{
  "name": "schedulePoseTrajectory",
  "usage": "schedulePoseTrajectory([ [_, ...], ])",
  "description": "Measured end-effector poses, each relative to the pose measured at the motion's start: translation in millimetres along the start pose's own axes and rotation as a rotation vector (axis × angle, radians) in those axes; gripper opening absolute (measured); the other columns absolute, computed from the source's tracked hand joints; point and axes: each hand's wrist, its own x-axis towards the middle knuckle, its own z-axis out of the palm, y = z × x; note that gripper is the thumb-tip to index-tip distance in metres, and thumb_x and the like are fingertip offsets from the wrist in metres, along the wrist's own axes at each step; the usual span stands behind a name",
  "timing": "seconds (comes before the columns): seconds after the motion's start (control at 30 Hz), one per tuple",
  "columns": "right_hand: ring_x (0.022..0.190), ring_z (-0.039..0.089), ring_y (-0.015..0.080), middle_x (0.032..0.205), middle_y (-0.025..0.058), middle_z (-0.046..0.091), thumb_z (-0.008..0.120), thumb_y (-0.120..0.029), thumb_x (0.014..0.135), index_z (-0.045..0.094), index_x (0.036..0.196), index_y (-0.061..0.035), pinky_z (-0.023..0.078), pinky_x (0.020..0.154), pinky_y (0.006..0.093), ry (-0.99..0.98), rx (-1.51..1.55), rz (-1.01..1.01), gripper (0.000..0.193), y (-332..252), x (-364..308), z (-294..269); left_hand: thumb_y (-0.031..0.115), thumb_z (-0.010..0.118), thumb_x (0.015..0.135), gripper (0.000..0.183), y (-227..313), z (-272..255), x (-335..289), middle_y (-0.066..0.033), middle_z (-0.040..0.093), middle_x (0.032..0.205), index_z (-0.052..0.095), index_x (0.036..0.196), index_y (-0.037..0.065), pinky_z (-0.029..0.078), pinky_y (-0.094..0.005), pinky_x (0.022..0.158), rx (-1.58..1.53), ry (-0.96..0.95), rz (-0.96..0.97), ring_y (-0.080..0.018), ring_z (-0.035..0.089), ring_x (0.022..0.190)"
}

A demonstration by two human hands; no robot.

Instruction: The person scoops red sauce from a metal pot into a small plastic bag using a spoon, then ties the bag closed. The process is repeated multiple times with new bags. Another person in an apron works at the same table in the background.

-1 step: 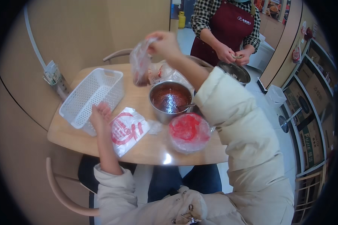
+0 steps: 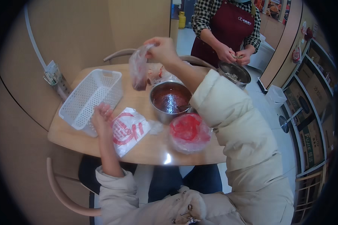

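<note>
My right hand (image 2: 162, 49) pinches the top of a clear plastic bag (image 2: 139, 69), which hangs above the far part of the table with something reddish-brown in its bottom. Beside the near right side of a white perforated basket (image 2: 108, 73) is my left hand (image 2: 102, 115), fingers loosely apart and holding nothing. Just right of that hand lies a flat white plastic bag with red print (image 2: 128, 129). A steel pot (image 2: 162, 114) of dark red sauce, a spoon handle (image 2: 184, 107) resting in it, stands mid-table. Nearer me sits a round tub wrapped in clear plastic (image 2: 189, 144), red inside.
Behind the pot lie more clear bags with reddish contents (image 2: 159, 73). Across the table a person in a maroon apron (image 2: 231, 26) works with both hands over a metal bowl (image 2: 248, 79). Chopstick holder (image 2: 56, 78) stands at the left wall; boxes fill a rack (image 2: 308, 112) at right.
My right hand has dropped slightly, and the bag hangs a little lower and straighter. My left hand has shifted slightly to the right.
</note>
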Motion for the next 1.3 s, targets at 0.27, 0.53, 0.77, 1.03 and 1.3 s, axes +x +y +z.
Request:
schedulePoseTrajectory([
  [0.27,0.070,0.069,0.0206,0.093,0.0180,0.070,0.060,-0.008,0.088,0.064,0.116,0.0000,0.054,0.065,0.0326,-0.031,-0.758,-0.414,0.030,48.5,-50.1,14.5,0.018,0.058,0.097,0.022,-41.6,10.2,-107.8,-0.0033,0.066,0.089,0.068,0.106,0.001,0.047,-0.0197,0.061,0.235,-0.477,-0.096,-0.0086,0.060,0.071],
  [0.53,0.064,0.061,0.0149,0.079,0.0101,0.063,0.063,0.002,0.086,0.063,0.089,0.0020,0.048,0.059,0.0229,0.234,-0.686,-0.507,0.003,4.3,-243.9,-135.8,0.012,0.056,0.096,0.044,-89.9,33.3,-135.6,-0.0089,0.060,0.124,0.049,0.139,0.001,0.050,-0.0247,0.076,0.501,-0.822,-0.138,-0.0111,0.058,0.094],
  [0.77,0.055,0.052,0.0079,0.070,0.0009,0.053,0.071,-0.023,0.088,0.042,0.134,-0.0057,0.043,0.046,0.0228,0.678,0.156,0.370,0.056,67.0,-297.3,-219.0,-0.003,0.046,0.094,0.045,-107.1,35.1,-142.7,-0.0106,0.057,0.130,0.048,0.139,-0.004,0.047,-0.0260,0.093,0.418,-0.801,-0.325,-0.0156,0.055,0.117],
  [1.03,0.061,0.064,0.0131,0.073,0.0084,0.066,0.060,-0.022,0.093,0.065,0.098,0.0065,0.052,0.053,0.0246,0.260,-0.349,0.206,0.029,60.8,-196.9,-212.3,-0.002,0.047,0.096,0.040,-114.8,32.8,-142.4,-0.0119,0.057,0.131,0.050,0.136,-0.006,0.041,-0.0283,0.103,0.375,-0.816,-0.213,-0.0173,0.053,0.121],
  [1.3,0.061,0.068,0.0174,0.072,0.0136,0.068,0.056,-0.019,0.090,0.065,0.090,0.0084,0.057,0.056,0.0280,0.262,-0.373,0.224,0.029,21.8,-173.8,-240.6,-0.004,0.047,0.093,0.055,-116.6,30.7,-145.5,-0.0124,0.052,0.132,0.034,0.147,-0.002,0.045,-0.0271,0.097,0.308,-0.815,-0.071,-0.0163,0.055,0.116],
])
